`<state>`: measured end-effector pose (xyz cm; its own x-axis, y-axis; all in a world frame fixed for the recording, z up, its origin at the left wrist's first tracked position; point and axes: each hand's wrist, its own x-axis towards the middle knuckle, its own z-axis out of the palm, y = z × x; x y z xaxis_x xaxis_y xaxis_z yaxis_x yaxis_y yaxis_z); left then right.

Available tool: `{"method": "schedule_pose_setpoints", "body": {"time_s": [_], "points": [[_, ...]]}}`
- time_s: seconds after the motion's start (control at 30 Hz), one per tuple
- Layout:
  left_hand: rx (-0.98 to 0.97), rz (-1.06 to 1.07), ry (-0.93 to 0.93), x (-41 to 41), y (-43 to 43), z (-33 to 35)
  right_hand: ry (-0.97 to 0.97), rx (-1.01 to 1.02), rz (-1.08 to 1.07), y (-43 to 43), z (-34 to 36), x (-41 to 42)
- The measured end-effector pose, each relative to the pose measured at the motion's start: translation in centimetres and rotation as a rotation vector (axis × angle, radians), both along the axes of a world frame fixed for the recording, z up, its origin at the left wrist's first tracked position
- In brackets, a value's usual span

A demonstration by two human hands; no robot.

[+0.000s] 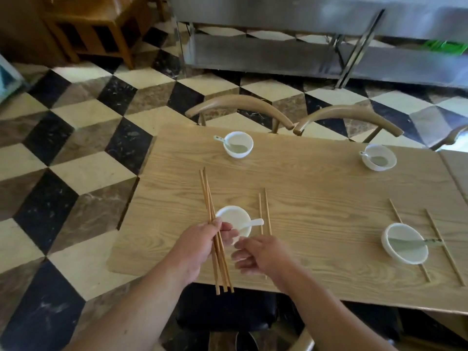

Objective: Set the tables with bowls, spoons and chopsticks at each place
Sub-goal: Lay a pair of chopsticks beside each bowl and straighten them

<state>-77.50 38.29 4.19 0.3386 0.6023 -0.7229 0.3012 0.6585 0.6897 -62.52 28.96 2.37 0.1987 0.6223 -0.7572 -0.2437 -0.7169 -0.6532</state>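
Note:
My left hand (pixel 196 245) grips a bundle of wooden chopsticks (pixel 209 198) that points away over the near-left bowl (pixel 231 217). A white spoon (pixel 252 222) rests in that bowl, and a pair of chopsticks (pixel 264 211) lies just right of it. My right hand (pixel 260 254) hovers in front of this pair with curled fingers and holds nothing I can see. The near-right bowl (pixel 405 243) has a spoon in it and one chopstick on each side (pixel 395 211). Two far bowls (pixel 238 144) (pixel 378 157) each hold a spoon; no chopsticks lie beside them.
The light wooden table (pixel 316 188) has two curved-back chairs (pixel 240 105) (pixel 347 117) at its far side and a dark seat (pixel 225 310) below me. A steel counter (pixel 304 46) stands behind on the chequered floor. Another table edge (pixel 458 168) adjoins at the right.

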Motion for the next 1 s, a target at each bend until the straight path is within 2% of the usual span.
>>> {"method": "schedule_pose_setpoints", "body": {"time_s": [0.13, 0.3, 0.57, 0.77, 1.0], "points": [[0.066, 0.001, 0.013, -5.9, 3.6, 2.1, 0.165, 0.127, 0.148, 4.7, 2.9, -8.5], [0.141, -0.039, -0.016, -18.7, 9.8, 5.0, 0.185, 0.219, 0.123, 11.8, 6.0, -21.7], [0.259, -0.143, -0.036, -39.8, 19.7, 9.8, 0.302, 0.232, 0.104, 20.6, 10.2, -41.0], [0.28, -0.117, -0.012, -46.0, 25.2, 11.5, 0.244, 0.196, 0.136, 26.0, 12.7, -45.8], [0.284, -0.202, -0.002, -44.6, 31.9, 12.7, 0.373, 0.2, 0.066, 32.2, 13.2, -44.8]]}}
